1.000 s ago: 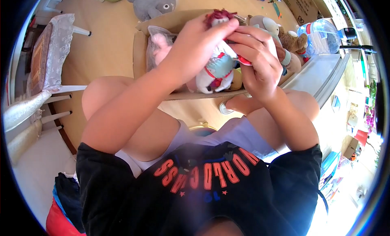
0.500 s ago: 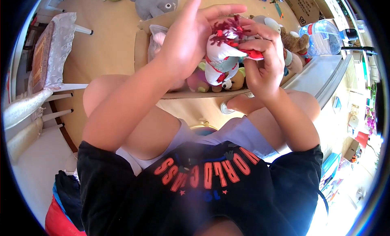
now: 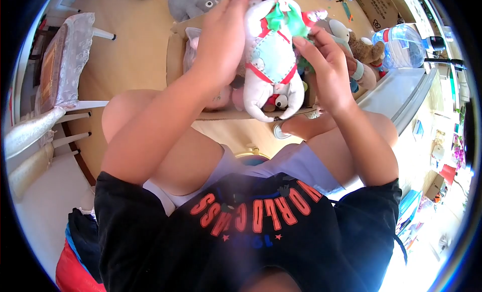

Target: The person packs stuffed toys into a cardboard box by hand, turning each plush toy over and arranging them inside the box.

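Floor [image 3: 128, 53] and cardboard box [image 3: 174, 58] lie partly hidden behind the held doll [image 3: 273, 63].

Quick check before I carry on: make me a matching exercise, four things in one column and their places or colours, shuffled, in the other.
1. White cloth doll with green scarf
2. Grey plush toy
3. Large clear plastic bottle
4. Black cotton-look T-shirt

A. Right of the open cardboard box of soft toys
B. Has red lettering
C. Between left hand and right hand
D. Beyond that box

Pairs: 1-C, 2-D, 3-A, 4-B
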Demonstrator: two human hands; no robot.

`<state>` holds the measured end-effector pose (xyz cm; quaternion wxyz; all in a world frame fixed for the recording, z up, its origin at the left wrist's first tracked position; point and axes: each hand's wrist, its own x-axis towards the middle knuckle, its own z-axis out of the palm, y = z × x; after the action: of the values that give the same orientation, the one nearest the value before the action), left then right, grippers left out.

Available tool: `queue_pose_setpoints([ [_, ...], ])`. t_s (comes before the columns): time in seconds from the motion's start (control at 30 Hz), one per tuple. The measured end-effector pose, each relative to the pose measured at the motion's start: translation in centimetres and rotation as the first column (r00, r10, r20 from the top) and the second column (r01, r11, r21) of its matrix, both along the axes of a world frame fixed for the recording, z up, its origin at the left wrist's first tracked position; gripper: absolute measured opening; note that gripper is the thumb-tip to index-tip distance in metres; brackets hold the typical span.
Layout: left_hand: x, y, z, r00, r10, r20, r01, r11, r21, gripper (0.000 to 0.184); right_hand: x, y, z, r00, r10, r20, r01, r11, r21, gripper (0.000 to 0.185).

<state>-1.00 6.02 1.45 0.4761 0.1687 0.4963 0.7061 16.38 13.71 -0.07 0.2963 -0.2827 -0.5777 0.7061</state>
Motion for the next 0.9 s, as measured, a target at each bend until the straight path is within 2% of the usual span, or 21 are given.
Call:
queue_pose_setpoints([
  [0.03, 0.1, 0.0, 0.1, 1.000, 0.019, -0.014, -0.019, 0.999, -0.028, 0.047, 0.2, 0.0, -0.1, 1.000, -0.012, 0.001, 0.012, 0.999, -0.030, 0.027],
  [0.13, 0.3, 0.2, 0.9, 0.986, -0.151, 0.075, 0.140, 0.982, 0.125, 0.045, 0.4, 0.1, 0.0, 0.997, -0.064, -0.032, 0.059, 0.989, -0.135, 0.023],
  [0.17, 0.5, 0.3, 0.7, 0.951, -0.240, -0.193, 0.269, 0.954, 0.137, 0.045, 0.5, 0.1, 0.2, 0.993, -0.092, -0.068, 0.078, 0.980, -0.182, 0.023],
  [0.2, 1.1, 0.1, 0.5, 0.814, -0.245, -0.527, 0.329, 0.942, 0.071, 0.048, 0.5, 0.2, 0.4, 0.987, -0.122, -0.104, 0.096, 0.968, -0.230, 0.022],
  [0.23, 1.7, -0.4, 0.5, 0.844, -0.273, -0.462, 0.327, 0.944, 0.039, 0.051, 0.6, 0.4, 0.9, 0.981, -0.147, -0.130, 0.101, 0.946, -0.308, 0.023],
  [0.3, 2.6, -1.1, 0.5, 0.882, -0.325, -0.342, 0.356, 0.934, 0.029, 0.069, 0.7, 1.1, 1.1, 0.967, -0.220, -0.125, 0.148, 0.893, -0.424, 0.022],
  [0.33, 2.6, -1.0, 0.7, 0.846, -0.395, -0.358, 0.441, 0.896, 0.054, 0.067, 0.7, 1.4, 1.1, 0.963, -0.238, -0.124, 0.158, 0.876, -0.455, 0.022],
  [0.4, 2.4, -0.6, -0.6, 0.839, -0.392, -0.378, 0.431, 0.902, 0.020, 0.063, 0.9, 2.2, 0.6, 0.957, -0.257, -0.132, 0.166, 0.863, -0.477, 0.023],
  [0.43, 2.4, -0.7, -0.7, 0.861, -0.342, -0.377, 0.362, 0.932, -0.020, 0.058, 1.0, 2.4, 0.5, 0.954, -0.266, -0.136, 0.169, 0.857, -0.487, 0.024],
  [0.47, 2.4, -0.7, -0.5, 0.879, -0.291, -0.377, 0.291, 0.955, -0.059, 0.053, 0.9, 2.4, 0.6, 0.949, -0.266, -0.167, 0.165, 0.875, -0.455, 0.026],
  [0.53, 2.1, -0.5, 0.1, 0.934, -0.286, -0.213, 0.288, 0.957, -0.022, 0.038, 0.5, 2.2, 0.8, 0.939, -0.258, -0.229, 0.156, 0.909, -0.388, 0.029],
  [0.63, 1.9, -0.2, 0.2, 0.971, -0.221, -0.095, 0.214, 0.974, -0.080, 0.049, 0.7, 2.7, 0.6, 0.931, -0.318, -0.180, 0.239, 0.902, -0.359, 0.034],
  [0.67, 1.9, -0.4, 0.4, 0.967, -0.251, 0.037, 0.252, 0.968, -0.016, 0.051, 0.7, 2.8, 0.6, 0.927, -0.333, -0.174, 0.259, 0.901, -0.347, 0.036],
  [0.73, 1.8, -0.8, 1.3, 0.900, -0.324, 0.291, 0.300, 0.946, 0.124, 0.055, 0.7, 3.2, -0.5, 0.936, -0.343, -0.084, 0.343, 0.939, -0.012, 0.037],
  [0.8, 1.0, -1.0, 1.4, 0.878, -0.372, 0.300, 0.341, 0.928, 0.151, 0.060, 0.6, 2.5, -0.5, 0.946, -0.324, -0.027, 0.314, 0.890, 0.331, 0.041],
  [0.87, 0.7, -0.9, 1.2, 0.882, -0.367, 0.295, 0.317, 0.926, 0.206, 0.061, 0.5, 1.2, 0.9, 0.957, -0.287, -0.051, 0.290, 0.922, 0.256, 0.038],
  [0.9, 0.8, -0.9, 1.6, 0.888, -0.347, 0.302, 0.301, 0.935, 0.190, 0.058, 0.4, 0.9, 0.8, 0.958, -0.276, -0.077, 0.287, 0.911, 0.297, 0.037],
])
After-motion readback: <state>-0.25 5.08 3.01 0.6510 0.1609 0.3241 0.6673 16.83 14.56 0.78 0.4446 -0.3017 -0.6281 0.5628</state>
